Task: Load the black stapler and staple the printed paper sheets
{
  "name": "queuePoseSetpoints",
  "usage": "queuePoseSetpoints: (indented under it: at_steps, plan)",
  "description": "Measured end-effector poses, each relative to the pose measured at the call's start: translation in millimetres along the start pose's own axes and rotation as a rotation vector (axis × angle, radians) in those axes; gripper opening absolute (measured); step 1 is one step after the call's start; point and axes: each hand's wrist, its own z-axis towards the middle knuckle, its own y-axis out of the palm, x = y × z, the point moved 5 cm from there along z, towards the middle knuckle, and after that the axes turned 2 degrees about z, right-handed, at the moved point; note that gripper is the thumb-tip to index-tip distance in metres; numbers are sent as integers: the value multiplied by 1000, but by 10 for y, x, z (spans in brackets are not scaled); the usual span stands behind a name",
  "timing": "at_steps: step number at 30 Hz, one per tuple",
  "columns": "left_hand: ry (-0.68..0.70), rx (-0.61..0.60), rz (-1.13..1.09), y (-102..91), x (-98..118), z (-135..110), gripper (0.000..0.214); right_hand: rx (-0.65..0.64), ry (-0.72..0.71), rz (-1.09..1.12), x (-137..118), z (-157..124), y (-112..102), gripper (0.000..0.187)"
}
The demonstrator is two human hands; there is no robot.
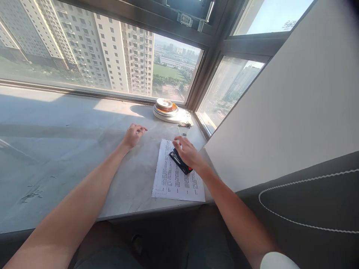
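A printed sheet of paper lies on the grey window ledge. On it rests a dark blue stapler with an orange end. My right hand lies over the stapler, fingers curled down on its top, pressing it against the paper's upper part. My left hand rests on the bare ledge to the left of the paper, fingers loosely curled, holding nothing I can see.
A round stack of plates or tins stands by the window corner, with small dark bits beside it. Loose staples lie scattered at the ledge's left. A white wall rises on the right, dark upholstery below it.
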Motion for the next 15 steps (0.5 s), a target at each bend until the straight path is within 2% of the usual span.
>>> queuePoseSetpoints:
  at_steps: [1,3,5,7,8,11,13,15]
  plan:
    - [-10,5,-10,-3,-10,6,32,87,34,54,144,59,-84,42]
    - [-16,5,-27,-3,-30,21,34,226,106,10,436,191,-137,44]
    - [-13,8,-32,-5,-49,31,34,123,31,-97,612,338,55,43]
    - [-16,14,-40,-9,-68,32,34,-31,-33,-205,712,445,345,54]
    - [-19,15,-48,-9,-76,30,35,-87,-14,-237,748,485,477,60]
    - [-17,9,-85,-3,-86,24,40,-147,76,-265,712,587,745,73]
    - [-12,61,-133,-35,-77,25,40,-133,67,-242,536,673,854,73]
    - [-8,172,-181,-127,-55,20,37,-130,-6,-202,256,784,979,70]
